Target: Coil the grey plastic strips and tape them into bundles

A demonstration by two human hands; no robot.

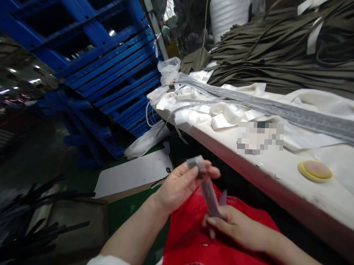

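A short, flat grey strip (210,198) runs between my two hands over a red apron (187,230). My left hand (177,183) pinches its upper end, where a grey folded piece sticks up past the thumb. Lower down, my right hand (234,227) is closed around the strip's other part. A thin pointed greyish piece shows just above the right hand; whether it belongs to the same strip I cannot tell. Both hands are slightly blurred, above the lap and apart from the table edge.
A white table (292,188) runs along the right, bearing white fabric (224,113), long grey bands (272,107), a round yellow item (314,170) and piled dark olive strips (271,54). Blue pallets (114,79) stand left. A white board (134,169) lies on the floor.
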